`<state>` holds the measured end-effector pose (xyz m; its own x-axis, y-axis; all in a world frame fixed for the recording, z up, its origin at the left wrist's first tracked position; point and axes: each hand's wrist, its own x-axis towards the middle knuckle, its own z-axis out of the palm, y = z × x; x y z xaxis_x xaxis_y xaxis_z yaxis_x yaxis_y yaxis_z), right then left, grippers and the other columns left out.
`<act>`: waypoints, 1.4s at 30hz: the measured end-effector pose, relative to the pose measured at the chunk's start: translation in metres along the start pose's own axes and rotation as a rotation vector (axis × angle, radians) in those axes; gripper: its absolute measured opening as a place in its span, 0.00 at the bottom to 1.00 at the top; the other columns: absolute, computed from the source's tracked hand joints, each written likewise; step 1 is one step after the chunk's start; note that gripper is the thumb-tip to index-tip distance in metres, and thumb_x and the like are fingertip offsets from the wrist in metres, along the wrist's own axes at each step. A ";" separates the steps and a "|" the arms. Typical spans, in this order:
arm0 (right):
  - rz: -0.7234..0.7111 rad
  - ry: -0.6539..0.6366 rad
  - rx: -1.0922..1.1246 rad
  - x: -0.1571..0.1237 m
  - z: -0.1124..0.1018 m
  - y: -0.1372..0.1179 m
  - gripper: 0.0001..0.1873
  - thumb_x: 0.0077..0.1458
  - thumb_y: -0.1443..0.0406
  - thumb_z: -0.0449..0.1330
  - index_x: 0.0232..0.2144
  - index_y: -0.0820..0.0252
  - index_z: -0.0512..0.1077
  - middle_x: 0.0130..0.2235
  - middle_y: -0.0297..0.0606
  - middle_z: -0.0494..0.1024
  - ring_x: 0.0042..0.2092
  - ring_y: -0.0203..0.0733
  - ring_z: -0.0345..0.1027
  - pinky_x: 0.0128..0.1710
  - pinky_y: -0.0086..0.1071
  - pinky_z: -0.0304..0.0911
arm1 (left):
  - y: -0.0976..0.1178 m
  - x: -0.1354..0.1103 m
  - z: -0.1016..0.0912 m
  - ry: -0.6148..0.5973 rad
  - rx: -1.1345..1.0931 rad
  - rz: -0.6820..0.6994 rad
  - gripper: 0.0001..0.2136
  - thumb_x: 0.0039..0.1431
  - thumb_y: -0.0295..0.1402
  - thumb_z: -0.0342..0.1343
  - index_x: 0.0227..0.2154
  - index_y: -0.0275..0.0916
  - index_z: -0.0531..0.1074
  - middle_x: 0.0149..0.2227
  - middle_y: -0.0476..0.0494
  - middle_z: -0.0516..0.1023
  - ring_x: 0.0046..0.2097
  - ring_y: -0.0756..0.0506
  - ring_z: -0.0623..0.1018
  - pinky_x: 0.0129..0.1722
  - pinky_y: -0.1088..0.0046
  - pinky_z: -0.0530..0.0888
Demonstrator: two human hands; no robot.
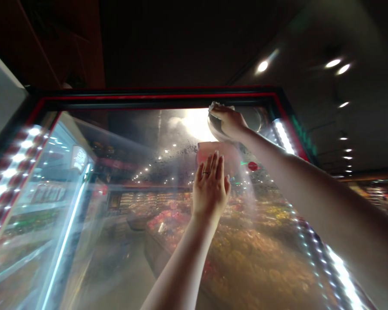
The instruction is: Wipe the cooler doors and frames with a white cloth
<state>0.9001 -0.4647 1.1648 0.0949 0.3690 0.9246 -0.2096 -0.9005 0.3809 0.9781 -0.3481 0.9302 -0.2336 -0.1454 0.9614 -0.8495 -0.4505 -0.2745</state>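
Against the smeared glass pane [168,146] in a red-and-black frame, the right hand [228,122] clenches a white cloth [216,106] near the top edge — the left hand [210,187] lies open, fingers spread over a pink pad [213,153]. Heaped produce [245,245] fills the display bins [155,254] beyond the glass.

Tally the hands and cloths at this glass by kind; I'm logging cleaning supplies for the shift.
Hands: 2 (left hand, right hand)
Cloths: 2 (pink cloth, white cloth)
Total: 4
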 end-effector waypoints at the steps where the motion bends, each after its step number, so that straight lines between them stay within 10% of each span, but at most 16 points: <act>1: -0.037 -0.012 0.012 -0.002 0.001 -0.005 0.36 0.65 0.77 0.52 0.68 0.47 0.76 0.74 0.29 0.71 0.77 0.46 0.63 0.77 0.48 0.62 | 0.000 0.000 0.001 0.015 -0.009 0.000 0.31 0.78 0.31 0.44 0.81 0.36 0.51 0.81 0.39 0.59 0.81 0.36 0.60 0.80 0.48 0.64; 12: 0.072 0.018 0.099 -0.004 0.001 -0.002 0.36 0.63 0.76 0.53 0.69 0.52 0.77 0.75 0.33 0.70 0.77 0.53 0.62 0.78 0.50 0.61 | -0.010 -0.015 -0.013 0.001 -0.080 0.078 0.35 0.77 0.29 0.48 0.82 0.38 0.46 0.79 0.37 0.62 0.80 0.38 0.64 0.79 0.51 0.68; 24: 0.052 0.052 0.132 -0.015 0.000 0.000 0.30 0.66 0.70 0.56 0.65 0.44 0.79 0.74 0.27 0.72 0.76 0.54 0.64 0.75 0.52 0.66 | -0.099 -0.033 -0.042 0.096 0.041 0.072 0.38 0.80 0.31 0.47 0.83 0.50 0.33 0.80 0.41 0.61 0.80 0.37 0.63 0.77 0.47 0.68; 42: 0.161 0.110 0.193 0.008 0.018 -0.035 0.32 0.65 0.71 0.54 0.64 0.40 0.80 0.72 0.25 0.74 0.76 0.52 0.64 0.76 0.54 0.63 | -0.086 -0.035 -0.042 0.013 0.010 0.023 0.37 0.79 0.30 0.45 0.83 0.43 0.33 0.81 0.41 0.58 0.81 0.36 0.59 0.80 0.49 0.64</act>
<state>0.9253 -0.4344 1.1590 -0.0334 0.2309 0.9724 -0.0234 -0.9729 0.2302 1.0395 -0.2676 0.9212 -0.2589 -0.1444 0.9550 -0.8391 -0.4560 -0.2965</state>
